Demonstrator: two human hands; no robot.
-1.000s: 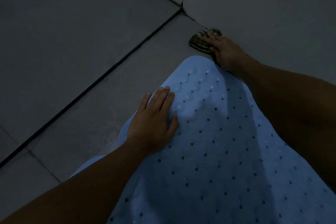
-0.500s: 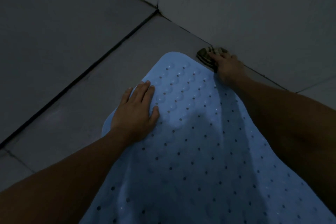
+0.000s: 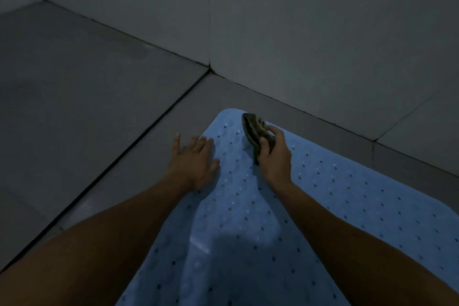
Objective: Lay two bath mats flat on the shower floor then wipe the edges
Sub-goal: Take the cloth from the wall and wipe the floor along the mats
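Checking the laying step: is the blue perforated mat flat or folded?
Spread open, unfolded; the blue perforated bath mat shows one layer, though it humps slightly near the camera.

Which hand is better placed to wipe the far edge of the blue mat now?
The right hand: it already grips the cloth near the far edge of the mat. The left hand rests flat at the mat's left edge, steadying it.

mats: 1 (image 3: 285, 218) | cloths: 1 (image 3: 255, 129) | hands: 2 (image 3: 193, 164) (image 3: 274, 156)
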